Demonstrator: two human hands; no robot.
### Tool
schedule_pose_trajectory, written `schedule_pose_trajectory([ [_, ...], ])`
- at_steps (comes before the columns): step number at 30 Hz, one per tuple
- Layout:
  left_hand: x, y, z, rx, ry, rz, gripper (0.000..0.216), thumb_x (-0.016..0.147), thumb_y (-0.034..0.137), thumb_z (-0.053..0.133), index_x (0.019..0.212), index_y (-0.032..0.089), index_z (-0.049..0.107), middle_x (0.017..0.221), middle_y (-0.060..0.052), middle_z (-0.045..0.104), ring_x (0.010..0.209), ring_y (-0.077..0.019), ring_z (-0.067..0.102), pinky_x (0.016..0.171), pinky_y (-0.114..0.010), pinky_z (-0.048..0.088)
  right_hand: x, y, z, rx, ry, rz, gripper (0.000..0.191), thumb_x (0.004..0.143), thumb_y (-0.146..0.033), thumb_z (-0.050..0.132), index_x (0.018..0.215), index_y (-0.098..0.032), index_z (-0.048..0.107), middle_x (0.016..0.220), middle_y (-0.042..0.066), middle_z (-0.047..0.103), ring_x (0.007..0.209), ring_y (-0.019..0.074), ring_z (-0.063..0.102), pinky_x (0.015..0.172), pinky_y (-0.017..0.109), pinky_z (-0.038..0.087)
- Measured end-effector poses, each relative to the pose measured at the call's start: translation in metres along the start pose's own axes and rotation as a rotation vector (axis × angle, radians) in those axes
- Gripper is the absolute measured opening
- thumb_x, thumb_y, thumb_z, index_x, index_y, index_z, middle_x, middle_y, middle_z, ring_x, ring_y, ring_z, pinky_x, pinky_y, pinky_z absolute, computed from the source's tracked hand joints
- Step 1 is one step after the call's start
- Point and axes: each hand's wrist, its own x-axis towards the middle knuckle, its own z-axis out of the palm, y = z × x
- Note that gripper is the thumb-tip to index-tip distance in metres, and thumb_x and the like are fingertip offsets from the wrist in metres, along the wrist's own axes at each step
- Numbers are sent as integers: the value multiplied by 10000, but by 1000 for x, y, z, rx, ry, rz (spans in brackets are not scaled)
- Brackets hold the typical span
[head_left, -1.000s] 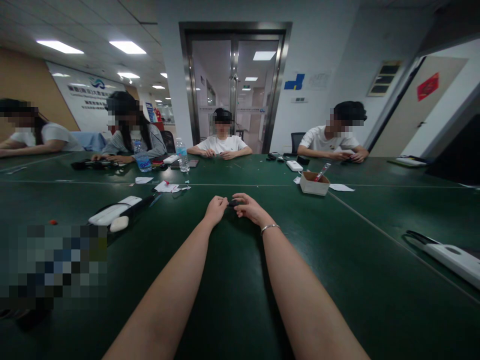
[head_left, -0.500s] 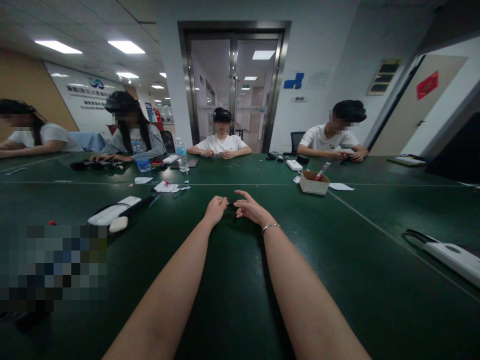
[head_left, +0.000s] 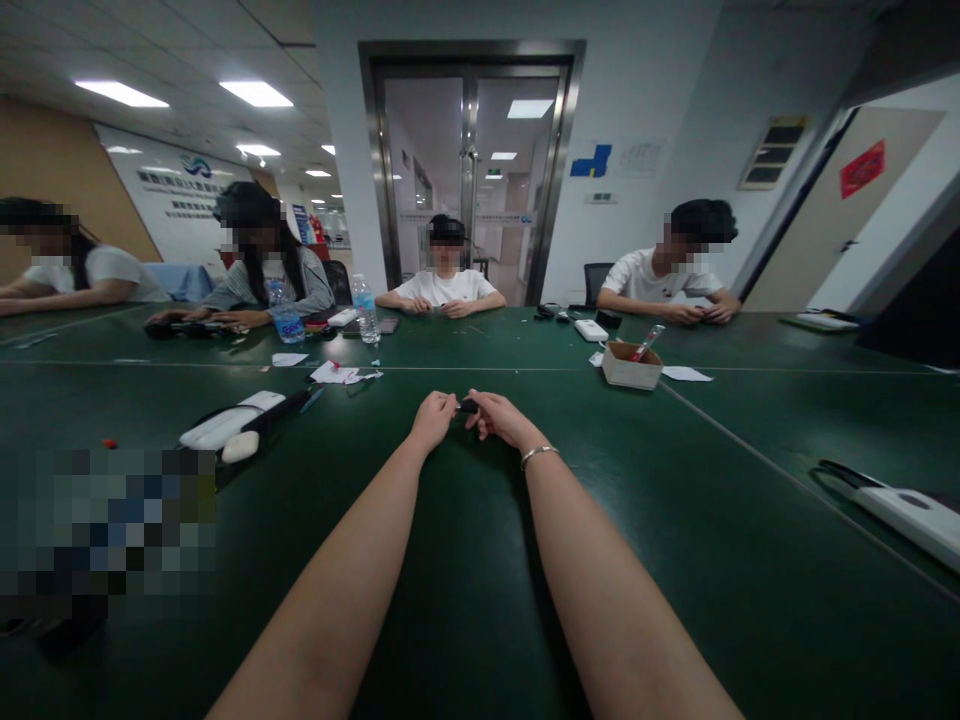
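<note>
My left hand (head_left: 433,421) is closed, its fingertips pinching the left end of a small dark object (head_left: 468,407). This thing has a thin, lighter stem on the left and a thicker black part on the right; its kind is too small to make out. Fingers bent around the black end, my right hand (head_left: 504,417) also grips it, and a silver bangle circles that wrist. Both hands are held close together over the green table (head_left: 480,560).
To the left lie a white device (head_left: 234,420) with a dark strap and a rounded white case (head_left: 241,446). A cardboard box (head_left: 632,366) stands ahead right, water bottles (head_left: 367,312) ahead left. Another white device (head_left: 911,520) lies at far right. Several people sit around the table.
The fingers of my right hand, spread and raised before, have closed onto the black end of the small object. My left hand keeps its pinch.
</note>
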Motion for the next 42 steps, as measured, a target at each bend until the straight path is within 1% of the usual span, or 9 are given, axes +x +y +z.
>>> schedule_pose_trajectory([
  [5,-1,1,0,-12,-6,-14,355,867,397,403,652,168,569,642,-17,555,639,-148,533,650,-266,407,-1,-1,0,67,-22,-73,426,754,-159,675,1120,-218,465,718,-50,568,409,57,526,433,205,534],
  [10,-2,1,-1,-9,-5,-7,357,870,403,400,662,166,568,637,-15,554,636,-149,532,654,-271,402,1,0,0,37,28,-14,209,888,-340,547,912,-132,548,604,16,596,354,57,452,365,190,484],
  [14,-3,4,-2,-13,-11,-24,368,863,435,413,669,167,574,642,-20,565,626,-153,536,639,-278,397,1,1,-2,88,13,-32,91,841,-206,608,887,-133,581,631,19,626,371,50,457,408,183,500],
  [18,-5,8,-3,9,-6,-53,411,859,486,398,664,171,577,627,-21,579,591,-153,530,589,-273,379,-2,0,-4,126,3,-23,136,803,-95,606,933,-134,598,627,1,624,409,57,506,480,198,537],
  [23,-6,10,-3,-10,-66,-93,611,866,599,258,570,171,578,567,-40,573,556,-161,525,580,-284,375,-3,1,-5,170,-4,-35,148,804,-58,576,932,-128,601,543,-25,576,437,70,537,516,198,545],
  [25,-5,9,-2,-71,-65,-127,633,873,592,224,624,162,615,632,-58,607,592,-165,549,586,-280,395,-2,2,-6,197,10,-33,139,804,-58,582,923,-127,601,556,-23,578,442,69,540,528,202,550],
  [30,-5,10,-1,-245,2,-101,272,835,387,452,891,179,618,893,-42,632,643,-124,562,581,-233,427,-1,4,-6,237,37,-28,123,783,-63,626,887,-125,604,641,-5,606,453,59,535,546,218,562],
  [35,-4,10,-2,-291,-67,-70,207,752,181,494,929,174,601,824,-21,606,635,-106,540,596,-215,429,-2,4,-5,222,42,-33,117,789,-52,611,883,-122,610,642,3,610,462,64,544,564,228,567],
  [42,-5,7,0,-290,-99,-64,282,845,368,408,894,167,599,606,7,521,557,-118,508,534,-219,399,-2,4,-4,206,32,-34,128,780,-59,625,884,-133,619,598,-17,583,467,68,545,576,233,570],
])
